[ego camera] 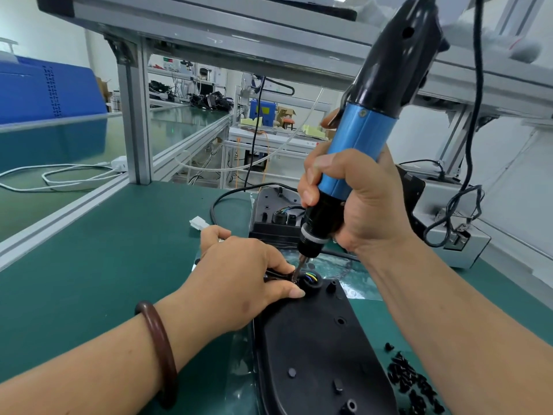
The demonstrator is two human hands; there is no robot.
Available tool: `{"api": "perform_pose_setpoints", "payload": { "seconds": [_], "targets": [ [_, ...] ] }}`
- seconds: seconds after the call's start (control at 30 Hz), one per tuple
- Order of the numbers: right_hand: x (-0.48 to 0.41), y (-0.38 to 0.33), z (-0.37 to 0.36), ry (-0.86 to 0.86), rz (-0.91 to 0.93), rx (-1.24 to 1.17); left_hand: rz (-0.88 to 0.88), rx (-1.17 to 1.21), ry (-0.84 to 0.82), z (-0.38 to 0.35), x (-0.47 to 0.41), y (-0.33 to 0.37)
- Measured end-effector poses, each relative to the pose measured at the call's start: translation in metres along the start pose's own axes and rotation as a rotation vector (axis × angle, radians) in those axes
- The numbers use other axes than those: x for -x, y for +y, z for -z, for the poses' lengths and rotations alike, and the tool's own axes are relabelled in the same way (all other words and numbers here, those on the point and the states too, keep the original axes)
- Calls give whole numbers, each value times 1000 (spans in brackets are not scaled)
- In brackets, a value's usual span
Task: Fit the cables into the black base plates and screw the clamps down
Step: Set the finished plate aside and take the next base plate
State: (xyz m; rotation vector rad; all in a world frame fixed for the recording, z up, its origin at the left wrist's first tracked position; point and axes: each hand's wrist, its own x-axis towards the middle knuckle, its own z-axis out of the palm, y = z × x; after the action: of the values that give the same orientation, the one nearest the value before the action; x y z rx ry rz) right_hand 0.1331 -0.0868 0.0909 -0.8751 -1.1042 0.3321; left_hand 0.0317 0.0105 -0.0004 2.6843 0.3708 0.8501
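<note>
1. Right hand [356, 202]: fingers and thumb are wrapped tightly round the lower grip of the electric screwdriver [359, 136]. The tool is held nearly upright, its top leaning away to the right.
2. Screwdriver bit [300, 266]: points down and slightly left. Its tip meets the far end of the near base plate [314, 339], just beside the round opening where coloured wires [311, 276] come up.
3. Left hand [239, 274]: lies on the far left corner of the near base plate. Thumb and forefinger are narrowed in a pinch on a small black clamp [278, 277], right at the bit tip. Whether a cable runs under the clamp cannot be told, because the fingers hide it.
4. Left wrist: carries 1 dark brown bangle [158, 351].
5. Near base plate: lies flat on a clear plastic sheet [338, 271] on the green bench mat [104, 280], between the 2 forearms.
6. Second base plate [275, 214]: lies behind the first, partly hidden by the screwdriver. A black cable [227, 195] loops out of its left side.
7. Loose black screws [413, 381]: lie in a scatter on the mat, just to the right of the near plate.
8. White connector [199, 223]: lies on the mat beyond the left hand.
9. Grey box [457, 235]: stands at the right edge of the bench, with black cord coiled over it.
</note>
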Motion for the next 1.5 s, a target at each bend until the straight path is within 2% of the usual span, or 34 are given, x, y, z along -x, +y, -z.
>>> {"api": "perform_pose_setpoints", "payload": {
  "seconds": [0.43,1.5],
  "targets": [
    [1,0,0,44,-1,-3,10,-10,15,-1,0,1],
    [2,-1,1,19,-16,1,0,-34,22,-1,0,0]
  ]
}}
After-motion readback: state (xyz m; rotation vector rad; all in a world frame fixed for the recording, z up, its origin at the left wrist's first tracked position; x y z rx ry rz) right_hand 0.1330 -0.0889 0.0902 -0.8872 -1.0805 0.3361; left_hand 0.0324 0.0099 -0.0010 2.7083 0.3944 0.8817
